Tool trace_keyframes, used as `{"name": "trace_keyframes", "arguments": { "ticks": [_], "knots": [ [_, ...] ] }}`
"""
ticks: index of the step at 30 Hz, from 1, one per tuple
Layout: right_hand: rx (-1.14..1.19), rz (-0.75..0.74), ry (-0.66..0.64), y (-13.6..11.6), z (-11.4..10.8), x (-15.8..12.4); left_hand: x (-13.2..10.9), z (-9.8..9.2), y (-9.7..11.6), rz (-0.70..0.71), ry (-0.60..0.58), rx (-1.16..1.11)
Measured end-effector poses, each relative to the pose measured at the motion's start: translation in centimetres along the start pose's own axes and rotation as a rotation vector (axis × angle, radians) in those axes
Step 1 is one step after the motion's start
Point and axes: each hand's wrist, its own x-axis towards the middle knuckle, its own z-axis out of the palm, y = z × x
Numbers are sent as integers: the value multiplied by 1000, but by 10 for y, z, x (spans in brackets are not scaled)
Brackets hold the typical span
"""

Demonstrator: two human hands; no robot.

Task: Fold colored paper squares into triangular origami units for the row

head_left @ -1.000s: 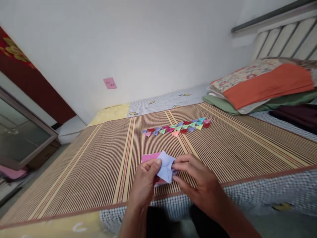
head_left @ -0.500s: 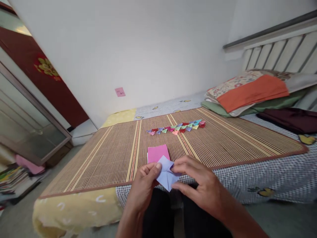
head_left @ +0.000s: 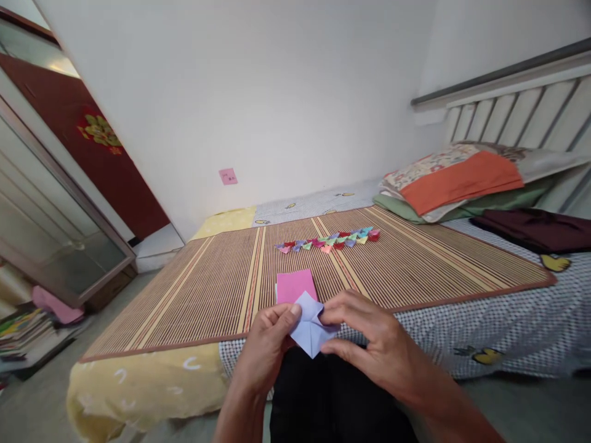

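A folded sheet of pale blue origami paper point(head_left: 310, 332) is held over my lap, creased into flaps with one corner pointing down. My left hand point(head_left: 270, 338) pinches its left edge between thumb and fingers. On the other side, my right hand point(head_left: 369, 335) has its fingers at the upper right flap and its thumb by the lower right edge. Just beyond the paper lies a stack of square paper point(head_left: 295, 285) with a pink sheet on top. Farther back, a row of small folded paper pieces point(head_left: 330, 240) in many colours rests on the mat.
A striped bamboo mat point(head_left: 198, 295) covers the bed. Pillows point(head_left: 462, 184) and a dark folded cloth point(head_left: 530, 229) lie at the right, near a white radiator point(head_left: 512, 111). Piled books point(head_left: 28, 332) stand on the left. A pink note point(head_left: 228, 176) is on the wall.
The camera view has shifted slightly, and my legs are now closer together. Both hands keep nearly the same hold on the blue paper.
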Motion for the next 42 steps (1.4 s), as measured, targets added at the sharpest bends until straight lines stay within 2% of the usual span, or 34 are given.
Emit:
{"name": "trace_keyframes", "arguments": {
  "ticks": [6, 14, 28, 35, 42],
  "knots": [
    [-2, -3, -35, -2, -5, -5, 2, 2, -6, -10, -19, -15],
    [60, 8, 16, 4, 1, -10, 0, -3, -13, -26, -56, 121],
    [39, 130, -54, 11, -3, -17, 5, 1, -20, -61, 0, 58],
    [-8, 164, 14, 21, 2, -19, 4, -3, -25, -71, -57, 118],
    [-29, 172, 87, 26, 5, -22, 1, 1, -26, -70, -27, 86]
  ]
}}
